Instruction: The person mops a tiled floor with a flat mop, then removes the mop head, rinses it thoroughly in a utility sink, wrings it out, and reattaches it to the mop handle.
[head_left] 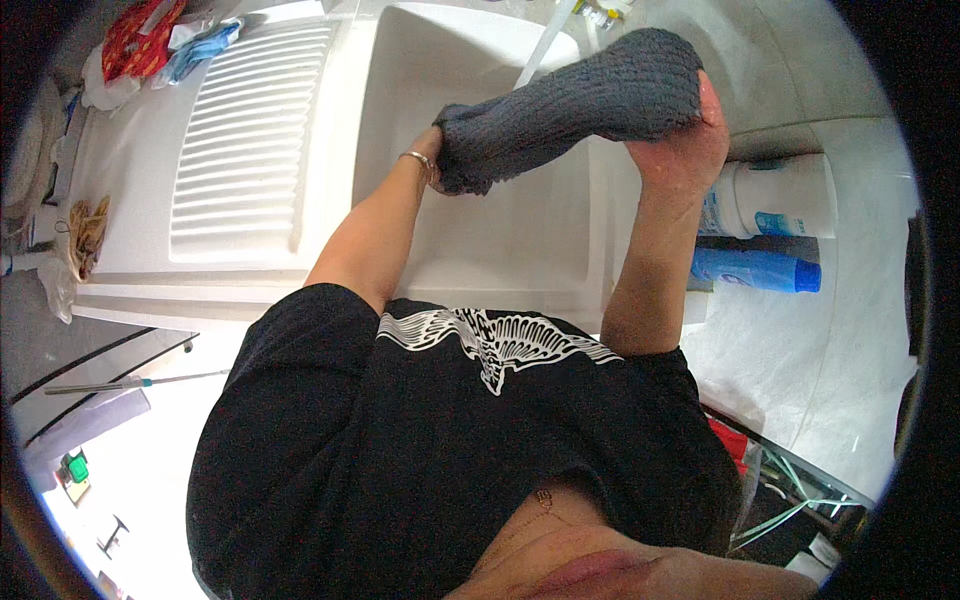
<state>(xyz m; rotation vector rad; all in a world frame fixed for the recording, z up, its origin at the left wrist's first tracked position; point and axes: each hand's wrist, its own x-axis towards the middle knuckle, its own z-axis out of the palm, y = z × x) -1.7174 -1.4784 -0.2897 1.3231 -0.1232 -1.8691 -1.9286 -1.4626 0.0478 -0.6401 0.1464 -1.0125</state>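
A dark grey, ribbed, towel-like cloth stretches in a thick bunch above the white laundry sink. Its lower left end is gripped by my left hand, which has a bracelet at the wrist; most of those fingers are hidden by the fabric. On the upper right, my right hand clasps the other end, with a thumb or finger showing along the cloth's edge. The skin of the right hand looks wet. Behind the cloth, a pale tube or stream slants down from near the tap.
A ribbed washboard lies left of the basin. Red cloth and blue cloth sit at the far left corner, a brown cloth nearer. At right are a white container and a blue bottle.
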